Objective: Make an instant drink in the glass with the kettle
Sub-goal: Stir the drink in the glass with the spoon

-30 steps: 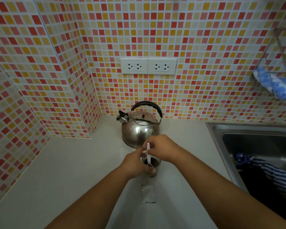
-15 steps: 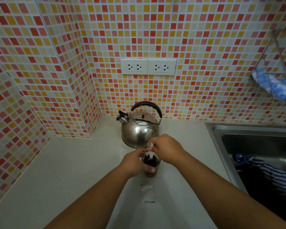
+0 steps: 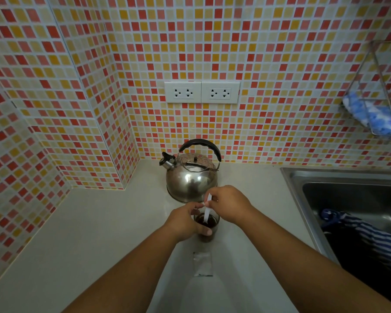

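Note:
A small glass [image 3: 209, 224] of dark brown drink stands on the pale counter [image 3: 81, 233] in the middle. My left hand [image 3: 185, 222] wraps around its left side. My right hand [image 3: 229, 205] pinches a white plastic spoon [image 3: 207, 214] whose lower end dips into the drink. Right behind the glass sits a steel kettle [image 3: 190, 177] with a black handle, spout pointing left. An emptied clear sachet [image 3: 203, 264] lies flat on the counter in front of the glass.
A steel sink [image 3: 348, 195] at the right holds a blue striped cloth [image 3: 357, 231]. A wire rack [image 3: 379, 109] with a blue sponge hangs on the tiled wall. Two double sockets [image 3: 201, 92] sit above the kettle. The tiled wall juts out at the left.
The spoon's handle has shifted a little within the glass as my right hand moves it. My left hand stays on the glass.

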